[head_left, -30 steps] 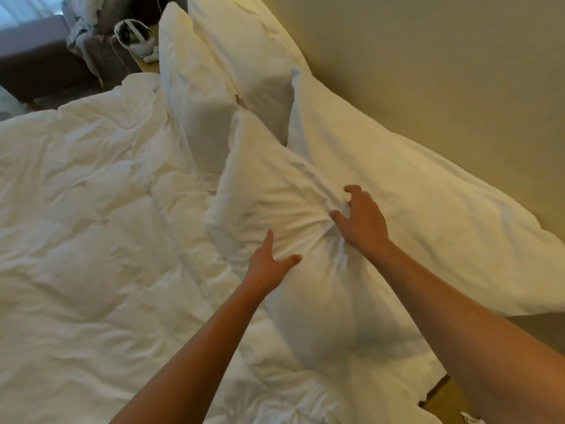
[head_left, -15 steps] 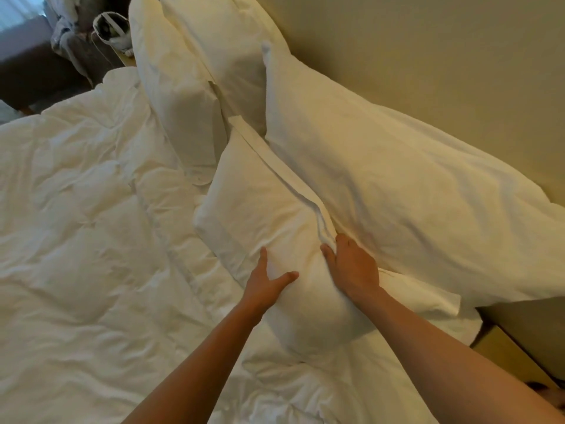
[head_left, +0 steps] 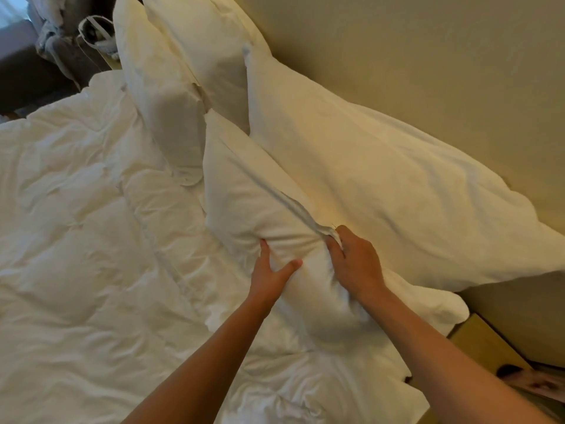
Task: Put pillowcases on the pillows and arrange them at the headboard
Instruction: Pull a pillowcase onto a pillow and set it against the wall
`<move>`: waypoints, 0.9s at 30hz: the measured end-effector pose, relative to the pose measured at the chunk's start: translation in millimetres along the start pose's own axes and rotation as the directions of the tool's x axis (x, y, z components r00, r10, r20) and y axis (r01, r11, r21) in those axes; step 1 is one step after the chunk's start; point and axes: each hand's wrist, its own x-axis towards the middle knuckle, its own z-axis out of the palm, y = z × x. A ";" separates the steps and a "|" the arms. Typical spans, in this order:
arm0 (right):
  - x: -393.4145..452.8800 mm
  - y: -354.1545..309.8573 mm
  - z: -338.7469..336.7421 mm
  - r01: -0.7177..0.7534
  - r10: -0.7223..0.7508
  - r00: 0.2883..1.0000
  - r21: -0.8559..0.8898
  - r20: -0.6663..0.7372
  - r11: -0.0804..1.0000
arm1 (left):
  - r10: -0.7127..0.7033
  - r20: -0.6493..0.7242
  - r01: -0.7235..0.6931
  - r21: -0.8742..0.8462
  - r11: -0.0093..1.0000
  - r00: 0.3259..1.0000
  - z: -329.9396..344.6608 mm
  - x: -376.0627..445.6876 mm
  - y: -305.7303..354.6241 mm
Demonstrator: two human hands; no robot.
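Several white cased pillows stand along the beige headboard wall (head_left: 428, 56). The near front pillow (head_left: 253, 191) leans against a larger back pillow (head_left: 382, 185). My left hand (head_left: 272, 273) presses its front face with fingers spread. My right hand (head_left: 354, 261) pinches the pillow's top seam edge, where the fabric bunches. Two more pillows stand farther along: a front pillow (head_left: 159, 96) and a back pillow (head_left: 201, 41).
A rumpled white duvet (head_left: 76, 240) covers the bed to the left. A wooden bedside surface (head_left: 486, 344) sits at the lower right below the wall. A dark chair with clothes and a white-strapped item (head_left: 91, 32) stands at the far top left.
Both hands slid down the near front pillow toward its near end. My right hand went from lying flat to pinching the seam edge, and the pillow now stands closer to the back pillow.
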 end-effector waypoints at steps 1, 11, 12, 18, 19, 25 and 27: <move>4.9 6.2 -4.6 -0.025 0.026 1.000 -0.044 0.011 0.999 | 0.003 -0.020 -0.002 0.038 0.999 1.000 5.3 0.2 1.6; -19.9 27.5 -17.6 0.010 0.004 0.998 -0.212 0.065 0.977 | 0.200 0.027 -0.198 0.316 0.928 0.979 -2.2 -17.1 9.8; -29.0 28.5 -18.8 0.015 -0.001 0.998 -0.234 0.061 0.972 | 0.192 0.041 -0.194 0.343 0.919 0.981 -0.3 -18.6 12.3; -70.1 39.7 -30.8 -0.029 0.068 0.993 -0.364 0.094 0.931 | 0.103 0.080 -0.128 0.450 0.884 0.991 11.1 -30.8 17.9; -73.2 40.8 -33.4 -0.038 0.082 0.991 -0.369 0.104 0.929 | 0.093 0.092 -0.125 0.461 0.878 0.991 12.2 -33.2 18.2; -90.2 40.7 -54.8 -0.091 0.158 0.970 -0.328 0.184 0.940 | 0.040 0.168 -0.118 0.485 0.867 0.985 14.7 -60.1 24.3; -97.4 40.3 -68.5 -0.096 0.170 0.958 -0.297 0.231 0.950 | 0.033 0.200 -0.125 0.469 0.874 0.979 14.3 -70.3 24.4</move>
